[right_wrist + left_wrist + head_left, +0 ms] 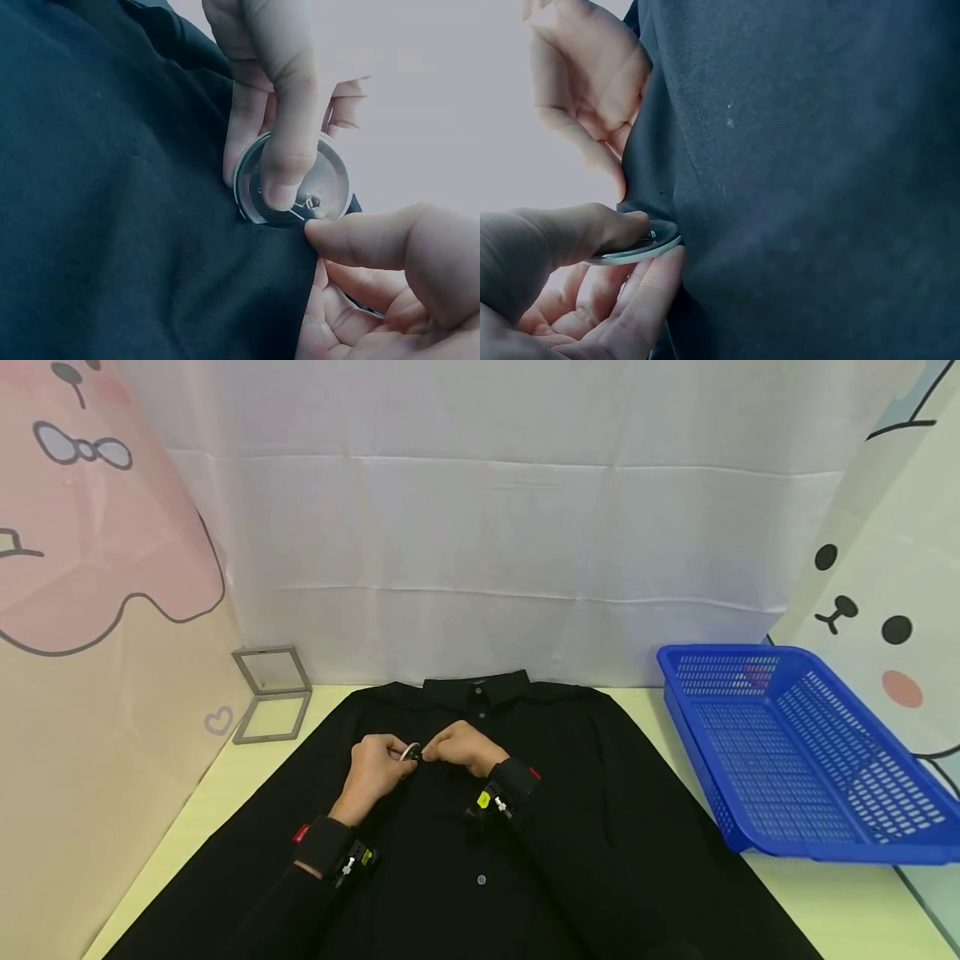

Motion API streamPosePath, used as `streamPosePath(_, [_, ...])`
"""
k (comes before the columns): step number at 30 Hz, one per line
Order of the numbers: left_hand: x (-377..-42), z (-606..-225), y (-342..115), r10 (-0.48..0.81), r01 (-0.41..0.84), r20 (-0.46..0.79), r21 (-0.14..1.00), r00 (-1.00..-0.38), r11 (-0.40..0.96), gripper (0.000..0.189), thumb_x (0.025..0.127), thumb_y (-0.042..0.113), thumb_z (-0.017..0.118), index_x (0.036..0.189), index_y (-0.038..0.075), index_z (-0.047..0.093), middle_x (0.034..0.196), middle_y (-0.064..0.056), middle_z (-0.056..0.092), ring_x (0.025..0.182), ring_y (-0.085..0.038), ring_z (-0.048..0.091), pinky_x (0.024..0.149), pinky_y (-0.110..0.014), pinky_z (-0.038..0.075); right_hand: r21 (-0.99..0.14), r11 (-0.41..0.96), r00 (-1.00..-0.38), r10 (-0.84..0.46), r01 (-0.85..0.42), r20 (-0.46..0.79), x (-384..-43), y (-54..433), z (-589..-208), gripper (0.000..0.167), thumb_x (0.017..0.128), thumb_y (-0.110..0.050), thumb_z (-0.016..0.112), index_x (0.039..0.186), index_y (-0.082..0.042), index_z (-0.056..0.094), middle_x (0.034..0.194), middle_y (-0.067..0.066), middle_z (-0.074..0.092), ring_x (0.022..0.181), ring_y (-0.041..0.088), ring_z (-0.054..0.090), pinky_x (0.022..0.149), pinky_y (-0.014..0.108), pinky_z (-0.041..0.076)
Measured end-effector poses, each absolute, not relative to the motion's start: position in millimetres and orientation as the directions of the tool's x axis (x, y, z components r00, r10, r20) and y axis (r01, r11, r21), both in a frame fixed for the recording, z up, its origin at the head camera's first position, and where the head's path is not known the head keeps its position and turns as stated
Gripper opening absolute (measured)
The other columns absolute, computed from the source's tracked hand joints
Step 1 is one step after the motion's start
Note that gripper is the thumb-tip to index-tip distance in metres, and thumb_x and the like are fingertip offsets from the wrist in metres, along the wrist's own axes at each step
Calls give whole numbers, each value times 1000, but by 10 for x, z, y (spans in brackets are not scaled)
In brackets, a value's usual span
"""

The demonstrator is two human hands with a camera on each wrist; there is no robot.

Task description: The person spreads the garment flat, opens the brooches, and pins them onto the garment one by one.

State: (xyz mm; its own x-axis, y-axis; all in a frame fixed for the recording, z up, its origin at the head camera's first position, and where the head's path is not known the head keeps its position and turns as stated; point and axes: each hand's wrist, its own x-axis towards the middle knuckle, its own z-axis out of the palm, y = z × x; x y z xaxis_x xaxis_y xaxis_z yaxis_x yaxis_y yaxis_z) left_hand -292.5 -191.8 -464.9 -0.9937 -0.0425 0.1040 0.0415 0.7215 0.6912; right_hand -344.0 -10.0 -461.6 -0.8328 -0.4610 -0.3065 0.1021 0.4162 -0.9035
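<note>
A black button-up shirt [435, 852] lies spread out on the table, its collar at the far edge. Over the chest part, my left hand [375, 768] pinches a round pin badge [330, 172] between thumb and fingers. The badge's hollow back, with a thin wire pin, shows in the right wrist view, partly covered by the left thumb [281, 187]. Beside it, my right hand [465, 748] pinches a raised fold of the shirt's cloth [255, 277] close to the pin. Whether the pin passes through the cloth, I cannot tell.
A blue plastic basket [738, 847] stands on the right side of the table. At the back left, a grey hinged frame [272, 696] with clear panes stands opened against the curtain [480, 535]. Pale yellow tabletop [330, 697] shows around the shirt.
</note>
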Motion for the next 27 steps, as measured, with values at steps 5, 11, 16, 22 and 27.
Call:
streamPosePath(5, [-2936,-4655,-1889,-36,46,106,678,-994,733,6,81,2,84,84,3,78,73,-5,74,60,-13,66,55,-27,54,-896,428,-823,-463,117,-329,-3451,-96,-4618,16,97,-13,71,105,-4,82,118,9,73,109,26,65,99,41,54])
streamPosePath(11, [-2934,-4653,-1898,-30,51,106,682,-994,729,7,80,1,83,83,4,78,73,-5,75,61,-14,67,56,-28,55,-887,455,-801,-500,80,-329,-3462,-81,-4614,18,101,-15,67,108,-5,80,111,7,72,96,20,65,86,31,54])
streamPosePath(16, [-2925,-4647,-1911,-21,57,106,680,-994,731,7,81,1,84,83,4,78,73,-5,75,60,-13,65,56,-28,54,-880,475,-797,-520,29,-307,-3458,-73,-4607,19,101,-14,67,112,-7,80,113,7,72,95,18,65,86,30,54])
streamPosePath(22, [-2920,-4630,-1907,-15,66,113,681,-993,730,6,81,1,83,83,3,77,75,-7,75,61,-14,67,56,-27,55,-875,483,-801,-519,14,-299,-3463,-77,-4612,19,100,-14,69,113,-7,80,117,7,73,102,21,67,93,36,56])
streamPosePath(27, [-2922,-4630,-1904,-17,69,118,683,-993,728,7,80,0,83,83,3,77,74,-7,75,62,-14,68,56,-27,55,-872,489,-806,-508,21,-304,-3454,-88,-4606,19,100,-16,69,111,-7,80,114,7,72,96,19,66,86,32,55])
